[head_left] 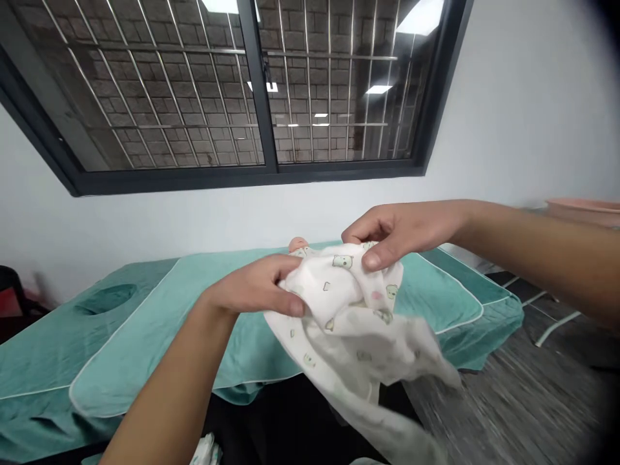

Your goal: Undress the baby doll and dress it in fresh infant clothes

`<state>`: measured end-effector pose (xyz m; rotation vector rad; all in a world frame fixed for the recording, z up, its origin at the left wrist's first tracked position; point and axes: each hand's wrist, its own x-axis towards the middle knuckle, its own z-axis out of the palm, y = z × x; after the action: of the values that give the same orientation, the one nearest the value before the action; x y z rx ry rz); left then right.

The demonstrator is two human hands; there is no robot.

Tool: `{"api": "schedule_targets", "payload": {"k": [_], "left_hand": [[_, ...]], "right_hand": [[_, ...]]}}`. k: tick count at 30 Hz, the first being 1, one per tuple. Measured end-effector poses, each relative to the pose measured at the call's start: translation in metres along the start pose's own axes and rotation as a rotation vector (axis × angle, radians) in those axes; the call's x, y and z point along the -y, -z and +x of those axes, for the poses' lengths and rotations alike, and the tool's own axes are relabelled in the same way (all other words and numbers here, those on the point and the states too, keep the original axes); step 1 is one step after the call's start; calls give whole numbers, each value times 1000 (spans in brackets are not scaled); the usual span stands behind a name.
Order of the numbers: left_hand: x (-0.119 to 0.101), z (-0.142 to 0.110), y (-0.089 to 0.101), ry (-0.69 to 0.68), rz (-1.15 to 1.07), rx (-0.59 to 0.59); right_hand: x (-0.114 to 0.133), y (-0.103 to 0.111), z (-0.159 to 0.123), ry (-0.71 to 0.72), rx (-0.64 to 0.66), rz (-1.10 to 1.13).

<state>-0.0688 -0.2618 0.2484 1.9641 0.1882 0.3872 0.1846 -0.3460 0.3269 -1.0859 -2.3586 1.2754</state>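
A soft white baby garment (334, 290) with small green bear prints is held up in the middle of the head view. My left hand (264, 284) pinches its left side, thumb in front and fingers behind. On the upper right edge, my right hand (397, 236) grips the cloth between thumb and bent fingers. The lower part of the garment hangs loose in long folds, blurred toward the bottom right. Just behind the cloth, a small skin-toned rounded top, like a doll's head (297, 244), shows on the bed; the rest of it is hidden.
A bed with a dark green cover (33, 361) and a lighter green mat (159, 329) stands against the wall. Above is a barred window (271, 97). A pink basin (586, 210) sits at the far right, near metal legs. White printed fabric (206, 450) lies at the bottom.
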Motion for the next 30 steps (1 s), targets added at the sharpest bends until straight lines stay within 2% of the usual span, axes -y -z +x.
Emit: {"api": "schedule_targets", "payload": {"k": [1, 2, 6, 9, 12, 14, 16, 18, 19, 21, 24, 25, 26, 27, 30], "left_hand": [[-3, -1, -2, 40, 49, 15], [-5, -1, -4, 54, 70, -27], [-6, 4, -14, -77, -60, -404], [-6, 12, -21, -123, -136, -538], [-6, 23, -23, -203, -186, -688], [-4, 31, -21, -272, -194, -785], [-1, 36, -16, -306, -193, -850], [3, 36, -9, -259, -187, -838], [5, 33, -5, -208, -180, -794], [8, 23, 2, -90, -156, -614], [12, 5, 10, 110, -84, -250], [14, 1, 10, 149, -69, -193], [16, 0, 9, 153, -72, -197], [17, 0, 6, 116, -100, -260], [21, 12, -6, -138, -279, -573]], "right_hand": [[2, 0, 1, -1, -37, -36], [3, 0, 4, 8, -81, -70], [3, 2, 19, 124, -318, -115], [0, 2, 31, 243, -416, -21], [-7, -1, 44, 286, -351, 98], [-14, -5, 53, 230, -194, 93], [-22, -7, 63, 140, 17, 31], [-30, -6, 71, 87, 147, -18], [-32, -4, 73, 87, 152, -26], [-34, 3, 74, 126, 79, -13], [-32, 12, 68, 232, -33, 86], [-31, 13, 65, 271, -46, 140], [-29, 12, 63, 313, -55, 204], [-28, 11, 61, 353, -63, 269], [-31, 2, 58, 429, -82, 431]]}}
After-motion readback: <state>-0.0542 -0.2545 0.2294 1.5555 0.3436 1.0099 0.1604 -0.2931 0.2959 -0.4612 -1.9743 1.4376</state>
